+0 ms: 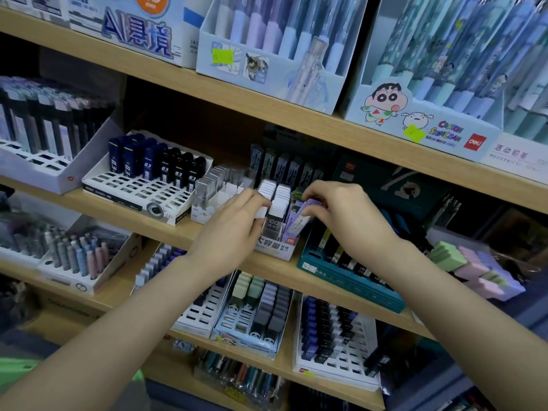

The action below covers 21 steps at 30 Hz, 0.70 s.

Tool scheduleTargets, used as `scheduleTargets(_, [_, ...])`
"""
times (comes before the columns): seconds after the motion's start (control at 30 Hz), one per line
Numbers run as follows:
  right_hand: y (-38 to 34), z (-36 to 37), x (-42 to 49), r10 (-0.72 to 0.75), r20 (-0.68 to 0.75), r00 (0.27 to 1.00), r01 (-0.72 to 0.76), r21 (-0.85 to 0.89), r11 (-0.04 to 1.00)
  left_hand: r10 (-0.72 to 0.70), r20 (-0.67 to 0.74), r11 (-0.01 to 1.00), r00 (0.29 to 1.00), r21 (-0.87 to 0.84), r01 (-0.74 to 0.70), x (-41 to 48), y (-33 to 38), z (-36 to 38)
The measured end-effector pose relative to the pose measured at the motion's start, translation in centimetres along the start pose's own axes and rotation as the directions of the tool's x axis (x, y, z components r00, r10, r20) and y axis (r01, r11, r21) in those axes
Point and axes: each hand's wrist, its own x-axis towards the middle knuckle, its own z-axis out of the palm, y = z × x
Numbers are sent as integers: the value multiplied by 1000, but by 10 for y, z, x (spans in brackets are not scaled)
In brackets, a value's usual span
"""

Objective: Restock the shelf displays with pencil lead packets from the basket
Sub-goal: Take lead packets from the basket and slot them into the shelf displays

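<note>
Both hands are up at the mid shelf [166, 232]. R hand [341, 209] grips a purple packet [301, 216] near its top end, fingers curled round it. The packet is tilted, w/ its lower end down in the right side of a small display box [275, 252], just beside the white caps there. L hand [234, 223] is at the box's left side, fingers curled over the front white-cap packet [262, 210] w/ thumb below, so it's pinching it. Two rows of white-cap packets stand upright in the box behind that one.

A teal tray [350, 280] sits just right of the box, w/ black and yellow packets in it. Left of the box are clear packets [207, 185], then a white tray [142, 191] w/ dark blue and black packets at its back. A cartoon box [415, 126] of pencils is on the shelf above.
</note>
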Motion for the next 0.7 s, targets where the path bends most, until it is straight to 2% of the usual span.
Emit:
scheduleTargets(0.13, [2, 14, 15, -26, 147, 989, 40, -94, 995, 10, 26, 1000, 1000, 10, -10, -1, -2, 1])
scheduleTargets(0.23, [3, 22, 19, 12, 226, 974, 15, -120, 993, 7, 27, 1000, 1000, 20, -7, 0, -1, 1])
scheduleTargets(0.33, [1, 26, 18, 51, 168, 984, -35, -99, 994, 6, 22, 1000, 1000, 28, -6, -1, -1, 1])
scheduleTargets(0.7, [-7, 32, 7, -4, 56, 998, 23, -348, 937, 40, 40, 999, 998, 24, -41, 1, -4, 1])
